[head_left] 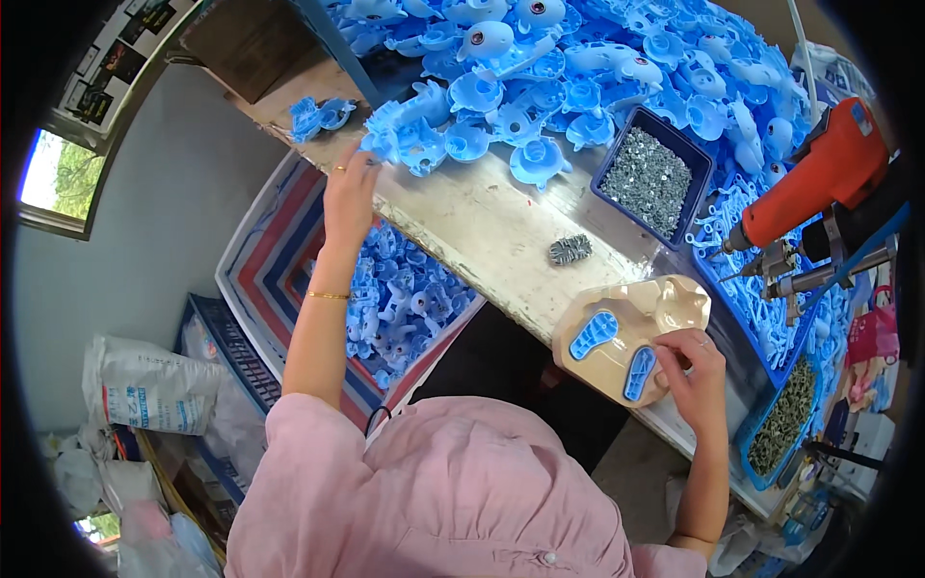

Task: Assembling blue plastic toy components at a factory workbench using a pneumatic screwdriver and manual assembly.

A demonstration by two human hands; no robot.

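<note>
My left hand (349, 188) reaches out to the edge of a big heap of blue plastic toy shells (578, 67) on the workbench, fingers touching a blue piece (390, 143); whether it grips the piece I cannot tell. My right hand (692, 361) rests on a beige moulded jig (631, 332) at the bench's near edge, fingertips pressing a small blue foot-shaped part (640, 373) seated in it. A second blue foot-shaped part (594, 333) lies in the jig's other recess.
A blue tray of screws (647, 178) stands behind the jig, a second screw tray (785, 419) at the right. An orange power screwdriver (819, 178) hangs at the right. A striped bag of blue parts (405, 303) sits below the bench. White sacks (149, 385) lie on the floor.
</note>
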